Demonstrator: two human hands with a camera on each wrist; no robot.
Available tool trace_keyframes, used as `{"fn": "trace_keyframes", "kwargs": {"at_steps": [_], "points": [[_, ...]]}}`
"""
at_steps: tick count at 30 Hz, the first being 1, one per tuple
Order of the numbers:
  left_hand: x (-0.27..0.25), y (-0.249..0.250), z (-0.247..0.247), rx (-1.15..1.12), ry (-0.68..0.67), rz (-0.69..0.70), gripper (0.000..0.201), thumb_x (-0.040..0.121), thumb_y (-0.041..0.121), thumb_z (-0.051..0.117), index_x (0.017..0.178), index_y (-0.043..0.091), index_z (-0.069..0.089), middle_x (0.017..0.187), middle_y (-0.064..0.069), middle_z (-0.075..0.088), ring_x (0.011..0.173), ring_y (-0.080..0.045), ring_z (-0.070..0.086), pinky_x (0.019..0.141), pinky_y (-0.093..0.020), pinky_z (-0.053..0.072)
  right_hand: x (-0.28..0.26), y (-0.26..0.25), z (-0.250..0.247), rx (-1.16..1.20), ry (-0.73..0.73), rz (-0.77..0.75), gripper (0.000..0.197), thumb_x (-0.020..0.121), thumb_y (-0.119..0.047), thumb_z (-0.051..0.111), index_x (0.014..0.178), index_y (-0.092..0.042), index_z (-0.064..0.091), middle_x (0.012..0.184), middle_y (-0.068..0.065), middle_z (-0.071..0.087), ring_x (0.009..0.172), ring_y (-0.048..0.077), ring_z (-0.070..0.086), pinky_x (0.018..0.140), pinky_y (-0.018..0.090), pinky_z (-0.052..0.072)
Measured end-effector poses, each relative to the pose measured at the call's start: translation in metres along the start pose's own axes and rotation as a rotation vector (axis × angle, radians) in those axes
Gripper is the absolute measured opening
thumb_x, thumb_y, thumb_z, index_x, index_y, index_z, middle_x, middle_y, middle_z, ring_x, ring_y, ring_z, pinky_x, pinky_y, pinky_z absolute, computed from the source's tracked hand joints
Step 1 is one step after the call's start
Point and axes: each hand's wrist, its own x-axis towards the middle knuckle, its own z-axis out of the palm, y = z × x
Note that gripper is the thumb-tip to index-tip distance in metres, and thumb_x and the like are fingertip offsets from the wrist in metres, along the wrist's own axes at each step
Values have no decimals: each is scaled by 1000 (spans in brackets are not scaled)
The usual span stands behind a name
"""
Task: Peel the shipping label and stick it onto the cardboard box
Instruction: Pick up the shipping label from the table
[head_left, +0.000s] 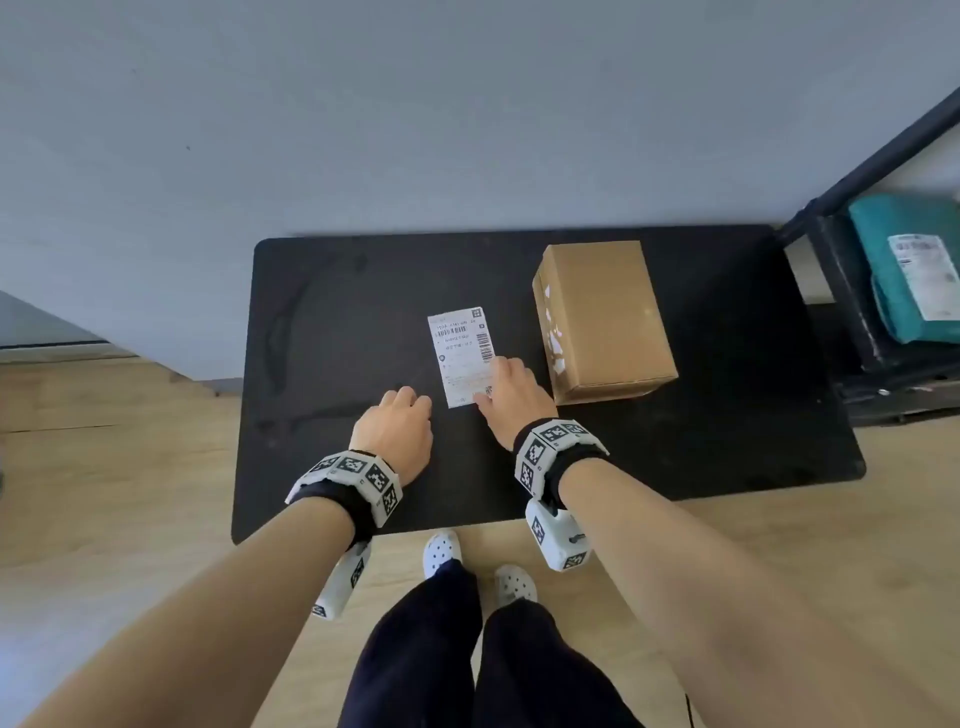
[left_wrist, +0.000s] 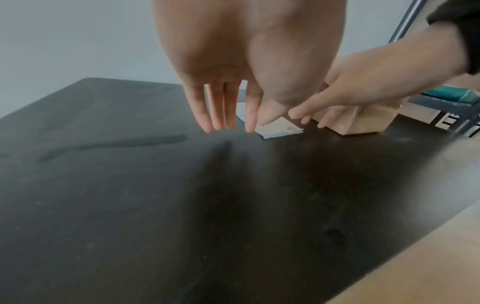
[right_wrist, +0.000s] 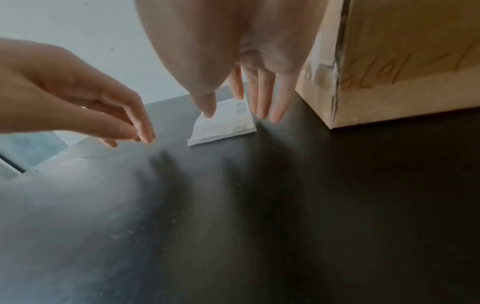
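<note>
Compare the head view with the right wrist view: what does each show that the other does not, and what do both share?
Only the head view shows the teal parcel on the black shelf, the wrist bands and the person's shoes. Only the right wrist view shows the torn tape along the box's corner edge up close. Both show the shipping label flat on the black table, the cardboard box and both open hands.

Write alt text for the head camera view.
A white printed shipping label lies flat on a black table; the right hand reaches over its near corner, the left hand beside it. A closed brown cardboard box stands right of the label.
</note>
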Motion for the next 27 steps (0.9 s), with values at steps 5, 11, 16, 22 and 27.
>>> {"fn": "trace_keyframes", "kwargs": {"at_steps": [5, 11, 16, 22, 27], "points": [[8, -11, 16, 64, -27, 143, 47, 98, 23, 39, 144, 17, 36, 157, -3, 26, 141, -22, 29, 110, -36, 31, 14, -4, 9, 14, 34, 110, 51, 87, -29, 62, 126, -7, 37, 127, 13, 45, 115, 28, 49, 86, 41, 50], [16, -16, 25, 138, -107, 202, 57, 100, 28, 33, 152, 24, 10, 161, 5, 5, 148, -19, 6, 120, -40, 9, 31, -12, 12, 161, 23, 312, 67, 75, -23, 76, 126, -6, 36, 129, 15, 44, 120, 29, 48, 93, 42, 50], [17, -19, 25, 137, -114, 212, 58, 100, 27, 32, 152, 23, 8, 161, 6, 4, 149, -18, 4, 120, -41, 6, 39, -11, 9, 302, -23, 451, 69, 70, -20, 81, 122, -5, 40, 128, 16, 50, 119, 31, 51, 94, 43, 49], [15, -19, 24, 123, -152, 191, 59, 100, 25, 33, 152, 24, 7, 161, 7, 3, 149, -17, 2, 121, -43, 5, 38, -7, 8, 366, -12, 426, 41, 78, -19, 74, 111, -6, 53, 119, 13, 58, 105, 27, 60, 73, 30, 50], [12, -17, 27, 122, -144, 169, 59, 100, 24, 32, 152, 24, 6, 161, 8, 2, 149, -16, 2, 121, -43, 5, 35, 0, 0, 585, 4, 441, 46, 80, -8, 70, 121, -8, 49, 117, 11, 64, 105, 24, 63, 74, 25, 50]]}}
